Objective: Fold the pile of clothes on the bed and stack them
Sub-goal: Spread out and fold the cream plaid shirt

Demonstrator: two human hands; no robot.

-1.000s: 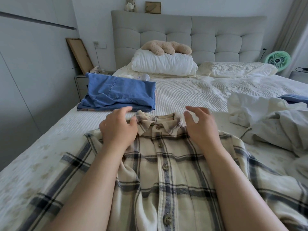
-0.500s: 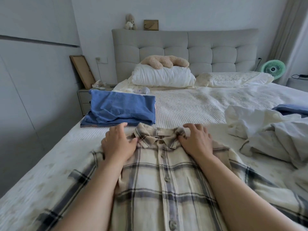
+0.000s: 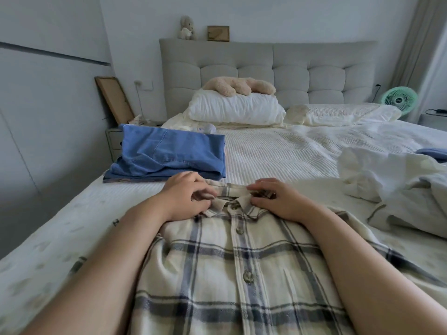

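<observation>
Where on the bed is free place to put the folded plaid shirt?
Bare striped cover lies between the blue folded stack, the pillows and the white unfolded pile. The right side is crowded; both hands occupy the collar.

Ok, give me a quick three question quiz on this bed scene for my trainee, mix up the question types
1. True or false: the plaid shirt lies buttoned, front up.
2. Both the left hand and right hand work at which part of the shirt? A) a cuff B) the collar C) the hem
3. Fill in: the folded blue denim garment lies to the ___ of the shirt's collar.

Key: 1 true; 2 B; 3 left. The unfolded white clothes wait on the right.
</observation>
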